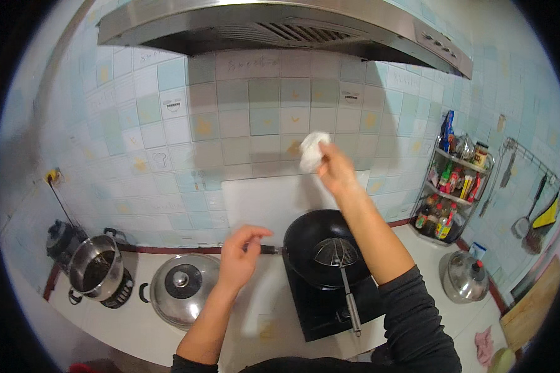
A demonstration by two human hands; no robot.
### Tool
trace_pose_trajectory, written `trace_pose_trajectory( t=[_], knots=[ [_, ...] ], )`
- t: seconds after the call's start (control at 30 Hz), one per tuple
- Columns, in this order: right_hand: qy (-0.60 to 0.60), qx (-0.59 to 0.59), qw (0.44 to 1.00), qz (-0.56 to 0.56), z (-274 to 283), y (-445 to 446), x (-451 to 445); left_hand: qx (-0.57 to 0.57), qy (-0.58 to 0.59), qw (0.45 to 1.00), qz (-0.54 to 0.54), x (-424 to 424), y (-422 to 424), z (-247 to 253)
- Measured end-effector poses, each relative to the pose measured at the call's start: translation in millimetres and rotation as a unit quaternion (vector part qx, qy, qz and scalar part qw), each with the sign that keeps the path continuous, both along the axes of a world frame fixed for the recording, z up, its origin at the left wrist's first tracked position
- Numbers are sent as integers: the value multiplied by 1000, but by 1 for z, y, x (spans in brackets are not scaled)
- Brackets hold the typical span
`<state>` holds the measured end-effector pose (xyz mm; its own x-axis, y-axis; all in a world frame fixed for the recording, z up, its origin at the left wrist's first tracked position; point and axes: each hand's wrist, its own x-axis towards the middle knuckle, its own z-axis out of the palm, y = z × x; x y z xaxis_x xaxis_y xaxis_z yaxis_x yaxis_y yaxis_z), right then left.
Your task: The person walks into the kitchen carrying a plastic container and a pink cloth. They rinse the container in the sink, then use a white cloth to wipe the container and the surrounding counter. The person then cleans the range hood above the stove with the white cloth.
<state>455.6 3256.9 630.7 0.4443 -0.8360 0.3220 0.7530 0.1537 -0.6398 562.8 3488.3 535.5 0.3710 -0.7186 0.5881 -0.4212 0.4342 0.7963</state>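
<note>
My right hand (334,167) grips a bunched white cloth (313,153), raised in front of the tiled wall above the white backsplash panel (270,200). My left hand (240,254) has its fingers bent and apart, and nothing shows in it. It overlaps the wok's dark handle (268,250) in the picture; whether they touch I cannot tell. The black wok (303,233) sits on a black gas stove (315,310). Inside the wok rests the mesh head of a wire strainer (329,254), its metal handle (353,312) leaning over the near rim.
A domed steel lid (193,307) lies left of the wok, beside a steel pot (107,291) with dark contents. At right stand a lidded pot (464,279) and a corner rack (469,165) of bottles. Utensils (522,226) hang on the wall. A range hood (280,28) spans overhead.
</note>
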Motion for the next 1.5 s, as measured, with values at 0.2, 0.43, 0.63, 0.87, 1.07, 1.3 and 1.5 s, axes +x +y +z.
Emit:
trace_pose_trajectory(
  t=[0.2, 0.43, 0.63, 0.87, 1.07, 1.3, 1.5],
  knots=[
    [89, -213, 964, -134, 78, -4, -20, 47, -23, 997, -54, -2, 8, -18],
    [59, -246, 867, -429, 142, -28, -44, 37, 11, 995, -87, 15, -11, -47],
    [-3, -211, 865, -455, 180, -44, -34, 60, 35, 992, -108, 26, -24, -66],
    [-135, -350, 829, -415, 197, -48, -14, 51, 100, 984, -140, 41, -35, -100],
    [-147, -439, 764, -450, 188, -27, 15, 132, 107, 979, -108, 49, -27, -100],
    [-219, -428, 796, -368, 201, -10, 18, 157, 117, 974, -114, 47, -32, -104],
    [-210, -359, 822, -390, 192, -38, 11, 90, 125, 980, -127, 41, -40, -119]
  ],
)
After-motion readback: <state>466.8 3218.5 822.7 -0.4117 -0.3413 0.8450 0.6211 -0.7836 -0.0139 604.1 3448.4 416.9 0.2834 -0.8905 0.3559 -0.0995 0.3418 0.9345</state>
